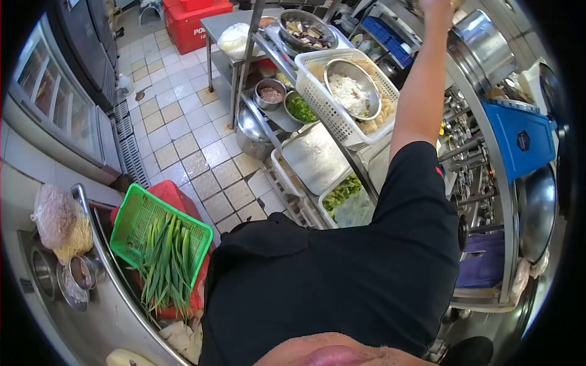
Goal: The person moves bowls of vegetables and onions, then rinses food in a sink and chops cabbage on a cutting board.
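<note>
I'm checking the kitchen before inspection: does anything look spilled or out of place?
Two things: the long green leaves hang over the rim of the green basket instead of lying inside, and a small brown spot stands out on the pale tiles, though I can't tell what it is.

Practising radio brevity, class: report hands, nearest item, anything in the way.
Right hand at top edge, mostly cut off, grip unseen. Left hand out of view. Steel pot nearby. White basket beside forearm; blockage unclear.

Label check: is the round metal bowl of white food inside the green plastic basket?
No, the bowl sits in the white perforated plastic basket; the green basket holds long green leaves.
</note>
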The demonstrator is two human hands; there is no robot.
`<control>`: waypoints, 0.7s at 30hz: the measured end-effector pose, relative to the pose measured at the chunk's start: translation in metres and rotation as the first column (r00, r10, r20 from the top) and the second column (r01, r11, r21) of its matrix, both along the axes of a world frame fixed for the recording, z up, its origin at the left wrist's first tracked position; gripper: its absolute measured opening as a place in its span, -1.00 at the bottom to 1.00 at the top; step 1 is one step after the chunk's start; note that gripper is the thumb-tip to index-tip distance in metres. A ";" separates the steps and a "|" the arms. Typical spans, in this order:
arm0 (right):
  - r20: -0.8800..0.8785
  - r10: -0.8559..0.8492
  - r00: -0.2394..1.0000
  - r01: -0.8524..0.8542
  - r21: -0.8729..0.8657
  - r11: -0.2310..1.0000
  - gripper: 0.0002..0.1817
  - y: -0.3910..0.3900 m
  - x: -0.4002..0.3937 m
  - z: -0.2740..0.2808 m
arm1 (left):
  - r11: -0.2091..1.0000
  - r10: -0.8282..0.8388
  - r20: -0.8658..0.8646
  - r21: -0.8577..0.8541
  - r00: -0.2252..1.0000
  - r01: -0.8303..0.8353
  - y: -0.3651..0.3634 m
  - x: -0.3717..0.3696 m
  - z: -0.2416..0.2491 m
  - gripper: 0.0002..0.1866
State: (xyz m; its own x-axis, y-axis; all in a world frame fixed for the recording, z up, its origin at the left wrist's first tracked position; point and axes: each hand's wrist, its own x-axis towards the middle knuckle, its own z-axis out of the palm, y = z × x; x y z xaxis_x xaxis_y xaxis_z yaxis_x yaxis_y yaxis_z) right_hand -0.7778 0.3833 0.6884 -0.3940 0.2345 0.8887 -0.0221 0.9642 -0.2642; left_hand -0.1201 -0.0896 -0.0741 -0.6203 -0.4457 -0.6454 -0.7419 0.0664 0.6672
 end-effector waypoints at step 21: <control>0.484 0.667 0.566 -0.697 -0.150 0.701 -0.72 0.007 0.130 -0.174 | 0.993 -0.104 0.039 0.055 0.994 0.102 0.012 -0.069 0.079 -0.50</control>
State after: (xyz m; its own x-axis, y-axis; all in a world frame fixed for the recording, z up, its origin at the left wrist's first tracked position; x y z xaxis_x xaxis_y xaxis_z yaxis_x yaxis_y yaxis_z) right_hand -0.6480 0.3905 0.5144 -0.7772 -0.3226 0.5403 -0.5687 0.7276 -0.3835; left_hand -0.1887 -0.0774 0.0051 -0.6335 -0.3454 -0.6924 -0.7600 0.1098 0.6405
